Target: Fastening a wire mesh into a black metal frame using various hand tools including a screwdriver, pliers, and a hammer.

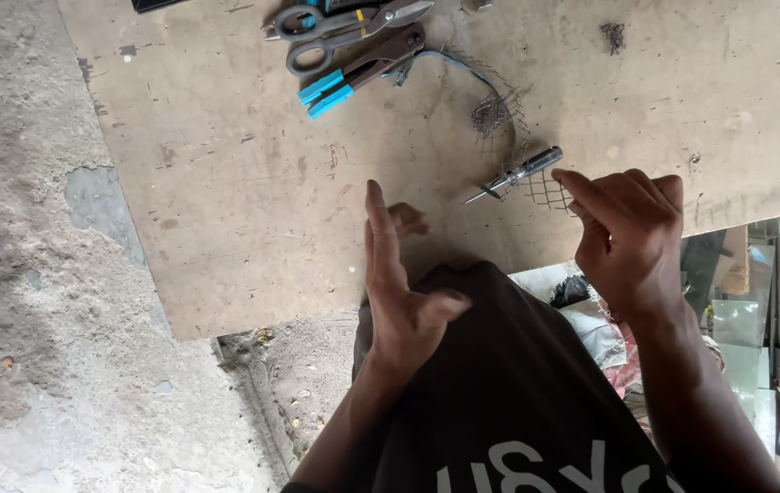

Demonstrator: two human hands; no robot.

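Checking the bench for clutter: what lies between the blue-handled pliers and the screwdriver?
In the head view, a crumpled wire mesh lies on the board between the blue-handled pliers and the screwdriver.

On the one brown board lie two scissors, one blue-handled pliers, one screwdriver and one wire mesh piece.

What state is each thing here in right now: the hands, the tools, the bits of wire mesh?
Left hand: open, fingers spread, holding nothing.
Right hand: fingers curled, touching the mesh's edge.
Wire mesh: lying flat on the board.
Screwdriver: lying on the mesh, untouched.
Scissors: closed, lying flat.
Blue-handled pliers: closed, lying flat.
Board: scratched, stained.
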